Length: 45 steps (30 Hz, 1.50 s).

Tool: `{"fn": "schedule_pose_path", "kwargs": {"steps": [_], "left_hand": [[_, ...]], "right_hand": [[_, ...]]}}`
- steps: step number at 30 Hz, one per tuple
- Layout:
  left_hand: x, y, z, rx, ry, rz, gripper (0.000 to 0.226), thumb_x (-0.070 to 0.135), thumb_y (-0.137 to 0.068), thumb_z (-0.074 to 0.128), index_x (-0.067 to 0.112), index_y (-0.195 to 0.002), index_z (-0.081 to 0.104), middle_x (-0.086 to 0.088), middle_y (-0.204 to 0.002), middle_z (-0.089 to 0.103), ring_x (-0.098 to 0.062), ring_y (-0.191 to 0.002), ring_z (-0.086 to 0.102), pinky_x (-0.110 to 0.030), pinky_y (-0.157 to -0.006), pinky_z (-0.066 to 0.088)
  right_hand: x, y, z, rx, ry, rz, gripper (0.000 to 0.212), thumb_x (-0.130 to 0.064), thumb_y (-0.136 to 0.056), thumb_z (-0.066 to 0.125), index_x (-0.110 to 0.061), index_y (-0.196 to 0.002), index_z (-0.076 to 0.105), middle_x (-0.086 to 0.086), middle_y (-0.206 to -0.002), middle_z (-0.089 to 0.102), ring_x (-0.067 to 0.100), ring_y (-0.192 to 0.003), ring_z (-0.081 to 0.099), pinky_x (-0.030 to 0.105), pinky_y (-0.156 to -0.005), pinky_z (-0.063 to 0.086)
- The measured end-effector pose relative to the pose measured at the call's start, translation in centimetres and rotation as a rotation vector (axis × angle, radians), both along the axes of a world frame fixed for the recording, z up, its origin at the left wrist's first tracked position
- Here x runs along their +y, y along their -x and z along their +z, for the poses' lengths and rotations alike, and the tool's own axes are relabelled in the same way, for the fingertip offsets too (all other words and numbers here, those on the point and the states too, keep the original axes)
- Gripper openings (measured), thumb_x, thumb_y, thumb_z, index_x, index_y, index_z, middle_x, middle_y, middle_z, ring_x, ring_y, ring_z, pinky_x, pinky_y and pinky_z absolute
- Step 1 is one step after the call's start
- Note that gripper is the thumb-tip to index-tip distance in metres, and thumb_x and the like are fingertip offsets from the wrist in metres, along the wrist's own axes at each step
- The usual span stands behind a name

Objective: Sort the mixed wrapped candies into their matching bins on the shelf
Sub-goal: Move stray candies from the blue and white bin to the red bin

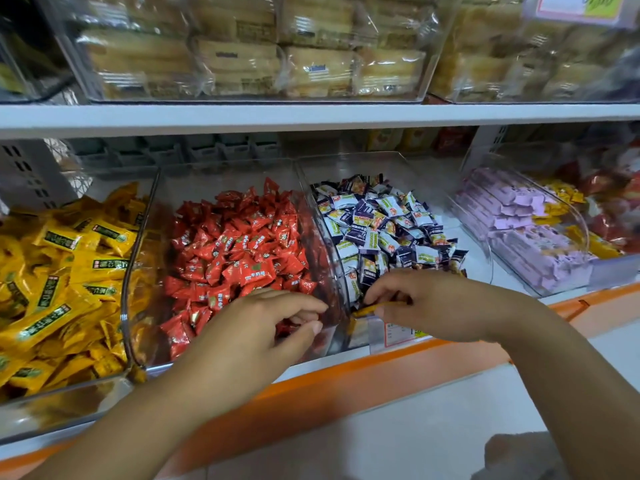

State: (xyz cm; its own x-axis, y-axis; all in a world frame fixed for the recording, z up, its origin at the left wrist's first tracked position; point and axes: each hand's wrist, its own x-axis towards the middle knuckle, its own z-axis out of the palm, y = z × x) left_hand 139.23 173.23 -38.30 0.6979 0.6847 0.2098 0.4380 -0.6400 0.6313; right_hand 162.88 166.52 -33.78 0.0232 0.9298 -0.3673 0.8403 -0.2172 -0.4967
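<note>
Yellow candies, red candies, navy-white candies, lilac packs.

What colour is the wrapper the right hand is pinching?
Yellow-orange. The right hand pinches the wrapper; the head view, the only one, shows it.

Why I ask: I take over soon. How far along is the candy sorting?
Done: red bin and blue bin look uniform on top. In hand: right hand pinches a yellow candy at the blue bin's front; left hand is in the red bin. Left: moving it to the yellow bin.
</note>
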Motion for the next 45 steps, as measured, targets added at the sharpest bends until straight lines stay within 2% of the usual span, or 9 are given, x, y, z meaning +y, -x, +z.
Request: {"fn": "schedule_pose_path", "kwargs": {"steps": [9,14,18,22,27,32,37,40,45], "left_hand": [[-0.1,-1.4,1.7,-0.151,-0.086,0.064,0.035,0.058,-0.088,0.055,0.044,-0.119,0.056,0.02,-0.104,0.053,-0.005,-0.091,0.055,-0.015,-0.073,0.043],[-1.0,-3.2,2.8,-0.157,-0.124,0.044,0.07,0.07,-0.08,0.04,0.046,-0.144,0.027,0.029,-0.116,0.032,0.004,-0.099,0.046,-0.015,-0.075,0.044],[-0.3,-4.0,2.7,-0.106,-0.176,-0.004,0.05,0.066,-0.09,0.034,0.043,-0.134,0.04,0.026,-0.111,0.039,0.0,-0.094,0.048,-0.03,-0.073,0.049],[0.8,-3.2,1.6,-0.12,-0.145,0.032,0.031,0.052,-0.092,0.041,0.038,-0.119,0.051,0.025,-0.103,0.044,0.001,-0.091,0.048,-0.025,-0.074,0.044],[1.2,-2.0,0.6,-0.145,-0.087,0.074,0.013,0.034,-0.088,0.062,0.038,-0.097,0.053,0.022,-0.095,0.052,0.0,-0.086,0.051,-0.019,-0.066,0.037],[0.7,-1.9,-0.1,-0.141,0.005,0.031,0.012,0.043,-0.089,0.057,0.037,-0.095,0.048,0.013,-0.084,0.059,-0.011,-0.072,0.057,-0.041,-0.063,0.048],[0.7,-2.0,0.0,-0.207,0.095,0.066,0.015,0.034,-0.091,0.06,0.036,-0.093,0.045,0.006,-0.078,0.063,-0.017,-0.073,0.06,-0.05,-0.071,0.048],[0.7,-1.9,0.2,-0.227,0.107,0.084,0.017,0.031,-0.088,0.06,0.037,-0.091,0.044,0.004,-0.076,0.063,-0.018,-0.073,0.059,-0.049,-0.069,0.047],[0.3,-1.7,0.4,-0.25,0.112,0.078,0.017,0.029,-0.087,0.061,0.033,-0.092,0.046,0.005,-0.077,0.062,-0.022,-0.071,0.058,-0.05,-0.068,0.047]], "right_hand": [[0.0,-1.4,1.2,0.282,-0.375,-0.163,0.018,-0.021,-0.082,0.075,-0.031,-0.095,0.068,0.0,-0.087,0.071,0.024,-0.078,0.069,0.04,-0.076,0.053],[0.1,-0.2,2.3,0.572,-0.578,-0.252,0.025,-0.01,-0.08,0.073,-0.015,-0.099,0.057,0.002,-0.088,0.073,0.02,-0.078,0.071,0.035,-0.08,0.057],[0.2,1.6,2.3,0.632,-0.521,-0.176,0.028,-0.01,-0.08,0.072,-0.015,-0.102,0.055,0.005,-0.087,0.073,0.019,-0.077,0.069,0.029,-0.076,0.056],[-0.3,-1.8,3.1,0.235,-0.452,-0.225,0.012,-0.022,-0.088,0.068,-0.028,-0.099,0.065,-0.005,-0.083,0.074,0.004,-0.074,0.068,0.013,-0.067,0.051],[-1.5,-7.1,2.0,-0.067,-0.348,-0.359,0.038,-0.009,-0.088,0.067,-0.04,-0.066,0.07,-0.004,-0.079,0.072,0.016,-0.069,0.066,0.04,-0.068,0.053],[-1.6,-7.3,0.8,-0.228,-0.261,-0.344,0.01,-0.024,-0.087,0.07,-0.033,-0.088,0.069,-0.013,-0.091,0.067,-0.003,-0.069,0.056,0.009,-0.055,0.04],[-0.8,-5.9,-0.1,-0.421,-0.234,-0.395,0.031,-0.03,-0.083,0.072,-0.031,-0.112,0.063,-0.005,-0.084,0.065,0.017,-0.075,0.061,0.029,-0.061,0.049],[-0.1,-5.8,-1.1,-0.479,-0.3,-0.432,0.043,-0.021,-0.083,0.07,-0.03,-0.124,0.058,-0.005,-0.058,0.056,0.017,-0.061,0.054,0.024,-0.05,0.039],[0.1,-5.5,-1.7,-0.491,-0.308,-0.424,0.065,-0.019,-0.083,0.069,-0.035,-0.14,0.042,-0.003,-0.06,0.055,0.017,-0.057,0.052,0.024,-0.046,0.038]]}}
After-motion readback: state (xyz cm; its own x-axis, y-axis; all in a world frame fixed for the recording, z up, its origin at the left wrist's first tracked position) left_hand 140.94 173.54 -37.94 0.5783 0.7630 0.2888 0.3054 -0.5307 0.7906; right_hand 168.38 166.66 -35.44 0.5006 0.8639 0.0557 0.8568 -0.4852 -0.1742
